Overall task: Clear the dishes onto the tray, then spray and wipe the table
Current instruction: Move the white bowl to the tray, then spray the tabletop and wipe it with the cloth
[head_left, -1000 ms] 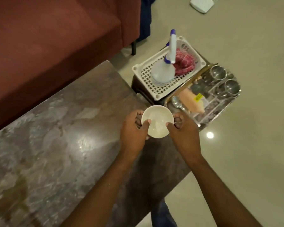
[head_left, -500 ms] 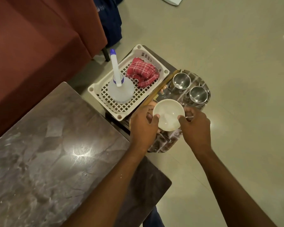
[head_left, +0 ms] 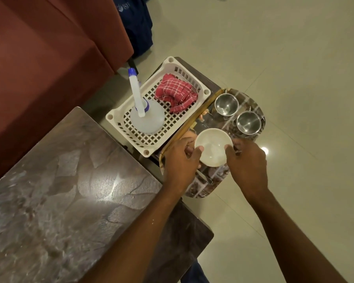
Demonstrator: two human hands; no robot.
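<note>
A white bowl [head_left: 213, 147] is over the patterned tray [head_left: 204, 189], held from both sides. My left hand [head_left: 181, 160] grips its left rim with the thumb on the edge, and my right hand [head_left: 246, 163] grips the right rim. Two steel cups [head_left: 226, 104] [head_left: 248, 122] stand at the tray's far end. A spoon handle [head_left: 204, 177] shows under my left hand. The brown marble table [head_left: 65, 190] lies to the left. A white basket [head_left: 157, 103] holds the spray bottle [head_left: 144, 113] and a red checked cloth [head_left: 176, 94].
A maroon sofa [head_left: 43, 50] runs along the table's far side. A dark blue bag [head_left: 137, 23] leans by the sofa's end. The basket and tray rest on a low dark stand [head_left: 211, 82]. Pale tiled floor [head_left: 294, 58] spreads to the right.
Both hands carried the bowl off the table and out over the tray. It now sits lower, near the tray's middle, beside the steel cups.
</note>
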